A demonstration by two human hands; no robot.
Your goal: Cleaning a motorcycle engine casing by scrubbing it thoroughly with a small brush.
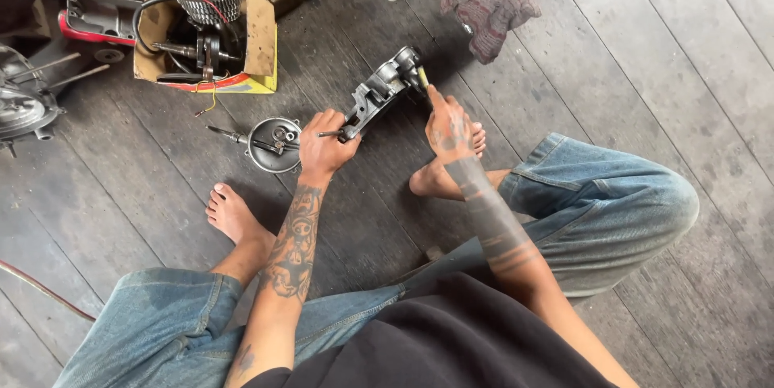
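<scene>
Gripped at its near end by the left hand (325, 146) and worked at its far end with a small tool pinched in the right hand (448, 131), the grey metal casing (379, 91), held just above the bare right foot (439, 178), could be dropped onto it if the tool slipped.

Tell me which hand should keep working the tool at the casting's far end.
Right, probably. The right hand holds the yellow-handled tool against the metal casting's far end; the left hand grips its near end, steadying it.

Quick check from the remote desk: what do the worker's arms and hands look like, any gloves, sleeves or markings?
Both hands are bare, no gloves. The left hand follows a forearm covered in dark figure tattoos; the right hand is inked too, with solid bands ringing its forearm. No sleeves reach the forearms.
</scene>
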